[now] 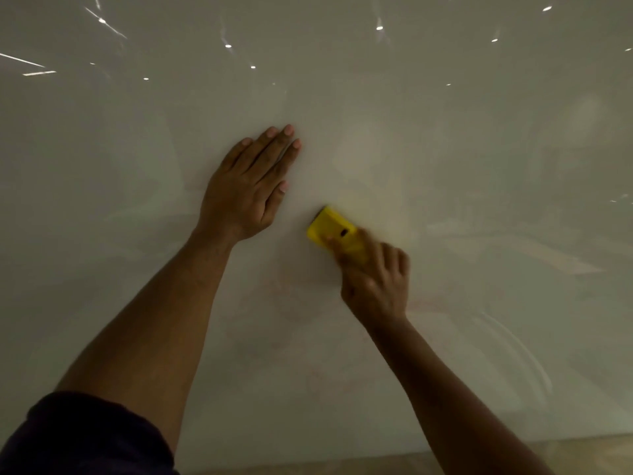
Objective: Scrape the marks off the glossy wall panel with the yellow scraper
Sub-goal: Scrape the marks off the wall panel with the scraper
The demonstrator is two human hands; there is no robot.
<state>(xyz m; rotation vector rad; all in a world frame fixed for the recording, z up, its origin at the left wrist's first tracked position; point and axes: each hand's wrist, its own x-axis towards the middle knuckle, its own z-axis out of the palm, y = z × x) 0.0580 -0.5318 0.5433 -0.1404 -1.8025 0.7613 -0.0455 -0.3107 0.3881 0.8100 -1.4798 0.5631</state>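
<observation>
Location type: indoor room, exact kind indeterminate. A glossy pale wall panel [445, 149] fills the view, mirroring ceiling-light points [379, 28] at 12 o'clock (reflections only); tan floor [513, 454] meets it at 5 o'clock.

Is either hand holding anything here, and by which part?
The right hand holds the yellow scraper by its rear handle end. The left hand holds nothing; it lies flat on the wall panel.

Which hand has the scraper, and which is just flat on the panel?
The right hand grips the yellow scraper; the left hand lies flat, fingers spread, on the panel.
</observation>
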